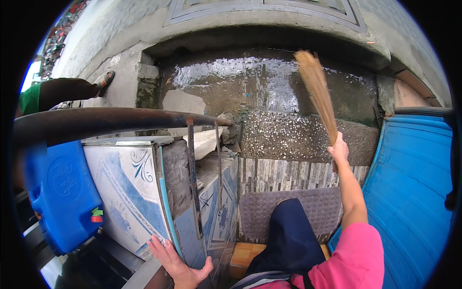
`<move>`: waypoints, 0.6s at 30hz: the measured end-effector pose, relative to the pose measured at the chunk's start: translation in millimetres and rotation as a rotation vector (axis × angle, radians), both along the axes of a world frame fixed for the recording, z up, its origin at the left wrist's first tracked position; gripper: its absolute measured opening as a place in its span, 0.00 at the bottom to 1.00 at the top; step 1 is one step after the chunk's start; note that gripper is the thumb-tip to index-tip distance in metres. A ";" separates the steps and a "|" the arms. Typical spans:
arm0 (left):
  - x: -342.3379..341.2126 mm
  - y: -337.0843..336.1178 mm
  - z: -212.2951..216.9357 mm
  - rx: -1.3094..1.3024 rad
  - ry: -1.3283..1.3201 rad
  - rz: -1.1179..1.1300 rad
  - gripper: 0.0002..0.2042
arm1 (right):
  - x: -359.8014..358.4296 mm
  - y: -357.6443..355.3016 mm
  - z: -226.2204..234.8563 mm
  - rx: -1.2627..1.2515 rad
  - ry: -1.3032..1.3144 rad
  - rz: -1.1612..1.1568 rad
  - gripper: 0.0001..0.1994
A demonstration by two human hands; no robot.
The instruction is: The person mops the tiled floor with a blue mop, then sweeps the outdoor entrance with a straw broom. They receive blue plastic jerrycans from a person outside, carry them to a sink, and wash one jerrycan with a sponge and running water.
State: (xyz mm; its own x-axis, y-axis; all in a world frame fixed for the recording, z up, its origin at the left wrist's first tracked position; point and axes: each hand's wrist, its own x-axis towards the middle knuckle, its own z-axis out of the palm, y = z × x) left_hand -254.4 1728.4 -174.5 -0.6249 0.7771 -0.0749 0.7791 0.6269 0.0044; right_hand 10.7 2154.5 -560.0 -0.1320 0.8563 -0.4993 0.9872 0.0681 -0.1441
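My right hand (339, 149) is closed round the bound end of a straw broom (316, 89). The broom stretches away from me, and its bristle tips reach over the wet concrete floor (226, 91). At the lower left, my left hand (180, 264) has its fingers spread and holds nothing. It is beside the tiled low wall (130, 188); whether the fingertips touch the tiles I cannot tell. A grey bumpy mat (257, 212) lies on the striped tiles by my knee.
A rusty metal railing (130, 118) crosses the left side. Left of the wall is a blue jug (65, 192) with a red cap. A large blue plastic container (409, 164) stands at the right. At the far left another person's leg and sandalled foot (104, 84) show on a concrete ledge.
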 end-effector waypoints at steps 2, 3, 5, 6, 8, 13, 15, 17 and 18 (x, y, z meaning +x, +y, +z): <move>0.3 1.9 -0.7 -0.011 -0.016 0.005 0.53 | 32.4 19.5 -30.9 0.110 0.069 -0.316 0.32; -0.1 2.5 -1.0 -0.016 -0.016 0.010 0.53 | 36.0 36.5 -47.9 0.089 0.121 -0.476 0.35; 0.1 2.9 -2.0 -0.010 -0.020 0.021 0.54 | 14.1 58.9 -80.8 -0.084 0.279 -0.756 0.36; -0.1 3.3 -2.2 -0.009 -0.026 0.023 0.54 | -12.6 55.8 -97.6 -0.095 0.286 -0.647 0.37; -0.7 3.6 -2.2 -0.036 -0.023 0.031 0.54 | -92.6 31.6 -124.4 -0.136 0.181 -0.419 0.38; -1.6 3.3 -0.4 -0.065 0.000 0.018 0.54 | -280.2 -69.9 -104.1 -0.380 0.170 -0.027 0.39; -1.7 2.3 -1.1 -0.051 -0.006 0.007 0.54 | -323.2 -81.7 -70.7 -0.443 0.184 0.118 0.41; -1.8 1.0 -2.0 -0.029 -0.007 0.005 0.53 | -353.6 -76.6 -36.8 -0.429 0.204 0.227 0.39; -1.8 0.4 -1.8 -0.021 -0.013 0.000 0.53 | -359.0 -69.0 -23.0 -0.399 0.236 0.319 0.39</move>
State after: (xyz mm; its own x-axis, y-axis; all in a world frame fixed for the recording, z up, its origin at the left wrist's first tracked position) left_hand -256.2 1728.8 -176.4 -0.6236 0.7754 -0.0996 0.7792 0.6268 0.0009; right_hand -348.3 2085.5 -582.9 -0.5009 0.5063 -0.7020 0.8644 0.2526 -0.4347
